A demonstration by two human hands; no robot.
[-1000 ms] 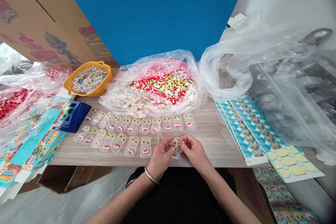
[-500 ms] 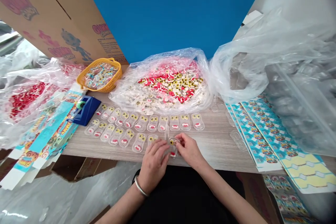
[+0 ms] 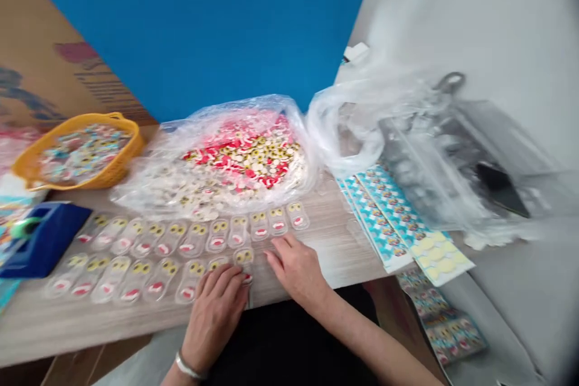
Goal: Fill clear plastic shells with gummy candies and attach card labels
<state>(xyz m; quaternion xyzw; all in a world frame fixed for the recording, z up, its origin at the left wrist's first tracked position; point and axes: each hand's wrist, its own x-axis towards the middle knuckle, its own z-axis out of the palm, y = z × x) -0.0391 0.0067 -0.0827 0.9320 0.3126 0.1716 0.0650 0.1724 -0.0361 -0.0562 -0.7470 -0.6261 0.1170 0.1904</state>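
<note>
Two rows of clear blister packs [image 3: 181, 241], each with yellow eye and red mouth candies, lie on the wooden table [image 3: 344, 241]. My left hand [image 3: 217, 307] rests fingers flat over the right end of the near row, covering a pack [image 3: 244, 259] there. My right hand [image 3: 296, 268] lies beside it on the table, fingers stretched out and apart, holding nothing. An open plastic bag of loose red, yellow and white candies [image 3: 244, 160] sits just behind the rows.
A yellow basket of candies [image 3: 79, 151] and a blue tape dispenser [image 3: 43, 241] stand at the left. Printed backing cards [image 3: 393, 223] lie at the right beside clear bags of empty shells [image 3: 425, 151]. A cardboard box [image 3: 40, 72] leans at the back left.
The pack held between both hands has been laid down at the right end of the near row. Both hands have flattened onto the table. The view has swung right.
</note>
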